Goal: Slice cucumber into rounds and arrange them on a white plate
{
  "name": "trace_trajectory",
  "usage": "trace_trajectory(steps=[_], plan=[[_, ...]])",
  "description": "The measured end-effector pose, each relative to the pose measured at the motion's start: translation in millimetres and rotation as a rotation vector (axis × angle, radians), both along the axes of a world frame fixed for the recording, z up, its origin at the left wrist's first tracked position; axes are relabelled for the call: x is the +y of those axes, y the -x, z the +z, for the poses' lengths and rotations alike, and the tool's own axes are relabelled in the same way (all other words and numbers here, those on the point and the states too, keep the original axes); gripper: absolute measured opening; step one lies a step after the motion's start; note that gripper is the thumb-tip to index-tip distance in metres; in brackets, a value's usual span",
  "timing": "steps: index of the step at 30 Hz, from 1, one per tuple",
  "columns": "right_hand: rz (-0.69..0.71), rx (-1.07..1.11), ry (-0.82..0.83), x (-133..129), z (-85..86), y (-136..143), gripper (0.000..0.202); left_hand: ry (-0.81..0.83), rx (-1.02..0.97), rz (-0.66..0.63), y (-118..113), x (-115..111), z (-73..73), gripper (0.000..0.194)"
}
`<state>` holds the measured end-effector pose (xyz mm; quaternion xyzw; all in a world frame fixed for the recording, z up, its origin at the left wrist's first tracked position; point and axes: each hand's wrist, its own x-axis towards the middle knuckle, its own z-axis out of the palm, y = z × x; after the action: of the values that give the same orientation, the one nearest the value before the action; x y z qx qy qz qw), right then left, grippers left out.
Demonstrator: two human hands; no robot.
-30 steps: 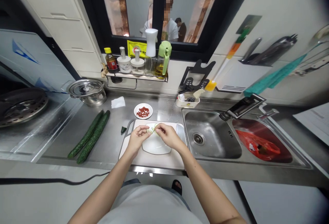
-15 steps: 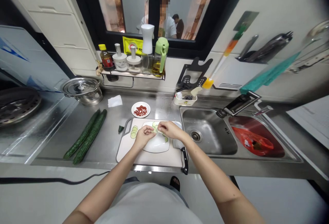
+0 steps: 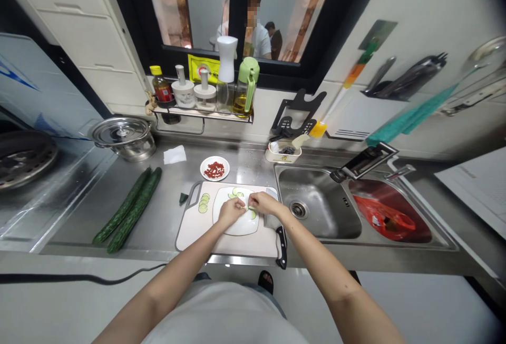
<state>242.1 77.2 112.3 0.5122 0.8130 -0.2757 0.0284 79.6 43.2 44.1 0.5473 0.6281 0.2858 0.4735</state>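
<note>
A white square plate [image 3: 237,225] rests on a pale cutting board [image 3: 193,236], with several cucumber slices [image 3: 236,193] set along its far and right parts. Over the plate, my left hand [image 3: 231,211] is closed in a pinch, and my right hand [image 3: 264,203] pinches just beside it. Between their fingertips is a small pale cucumber slice, mostly hidden by the fingers. More slices overlap in a short row [image 3: 204,203] on the board's left side. A black-handled knife [image 3: 281,249] lies along the board's right edge, its blade partly behind my right wrist.
Two whole cucumbers [image 3: 132,209] lie left of the board. A small dish of red berries [image 3: 214,168] sits behind it, near a cucumber end piece [image 3: 183,198]. To the right is a sink [image 3: 320,207] with a faucet [image 3: 366,162]. A lidded pot [image 3: 128,138] stands back left.
Both hands have shifted slightly right and nearer to the plate's right side, uncovering the slices at its far edge. The view has moved a little.
</note>
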Motion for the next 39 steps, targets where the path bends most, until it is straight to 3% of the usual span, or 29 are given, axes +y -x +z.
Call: trace_trajectory(steps=[16,23,29,33,39], plan=[[0.030,-0.222,-0.025,-3.1,-12.6,-1.2,0.020,-0.062,0.180,-0.111,-15.4,1.3,1.3,0.008],[0.068,-0.266,-0.067,-3.4,-13.8,0.9,0.021,-0.159,0.133,-0.098,-17.8,-1.5,-6.0,0.004],[0.078,-0.256,-0.121,-7.4,-14.9,-1.2,0.022,-0.216,0.230,-0.168,-14.0,-1.2,-8.1,0.007],[0.017,-0.229,-0.200,-19.7,-17.5,-5.7,0.023,-0.255,0.214,-0.185,-11.5,1.5,-8.9,0.009],[-0.142,-0.314,-0.143,-41.3,-27.7,-7.9,0.023,-0.304,0.369,-0.249,-12.8,6.3,-10.0,0.017]])
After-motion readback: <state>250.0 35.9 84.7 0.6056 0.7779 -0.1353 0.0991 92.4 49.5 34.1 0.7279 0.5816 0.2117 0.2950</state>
